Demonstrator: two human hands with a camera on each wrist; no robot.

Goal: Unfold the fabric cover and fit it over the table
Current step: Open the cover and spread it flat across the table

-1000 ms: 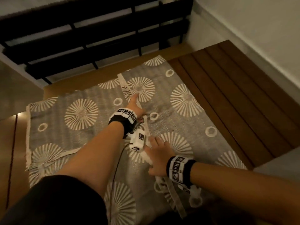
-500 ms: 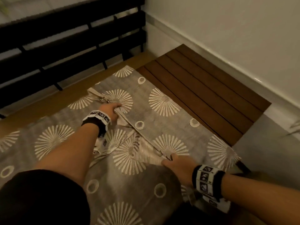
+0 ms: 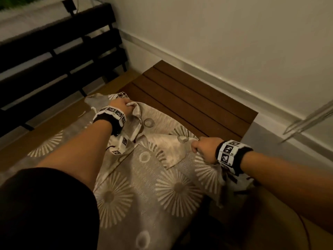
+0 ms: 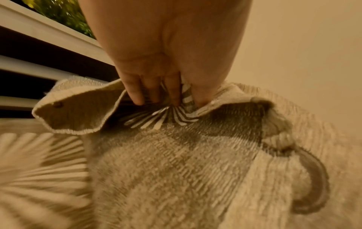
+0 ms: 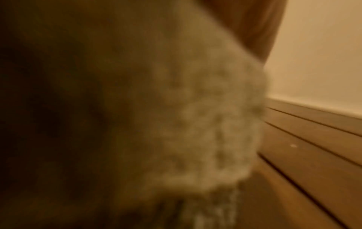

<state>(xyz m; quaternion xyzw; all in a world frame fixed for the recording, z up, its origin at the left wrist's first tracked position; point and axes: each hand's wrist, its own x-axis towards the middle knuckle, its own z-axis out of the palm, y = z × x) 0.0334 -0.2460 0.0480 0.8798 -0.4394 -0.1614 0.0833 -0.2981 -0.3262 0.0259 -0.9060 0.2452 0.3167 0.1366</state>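
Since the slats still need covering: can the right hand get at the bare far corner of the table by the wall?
Probably yes. Nothing lies on the bare slats of the table ahead of the right hand, though it grips the fabric cover and would drag that along.

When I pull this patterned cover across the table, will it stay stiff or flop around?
Likely floppy: the cover bunches and folds where the left hand and right hand grip it. Its coarse weave probably grips well, and may drag on the slatted table.
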